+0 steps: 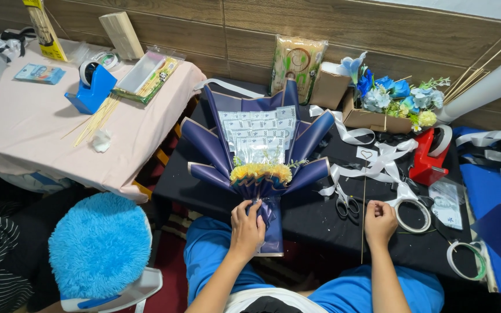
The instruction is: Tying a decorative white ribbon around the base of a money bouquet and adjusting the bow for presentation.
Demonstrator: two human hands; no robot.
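A bouquet (259,145) wrapped in dark blue paper lies on the black table (314,220), with folded banknotes fanned at its top and yellow flowers at its middle. My left hand (246,228) grips the bouquet's narrow stem end near the table's front edge. My right hand (380,222) is closed around a thin wooden stick (364,191) that carries a small white heart card at its far end. Scissors (347,206) lie between my two hands, and a clear tape roll (413,215) sits just right of my right hand.
White ribbon (372,165) tangles beside a red tape dispenser (427,159). A cardboard box of blue artificial flowers (389,101) stands at the back. On the left, a pink-covered table (24,127) holds a blue tape dispenser (91,87) and skewers. A fluffy blue stool (100,246) stands lower left.
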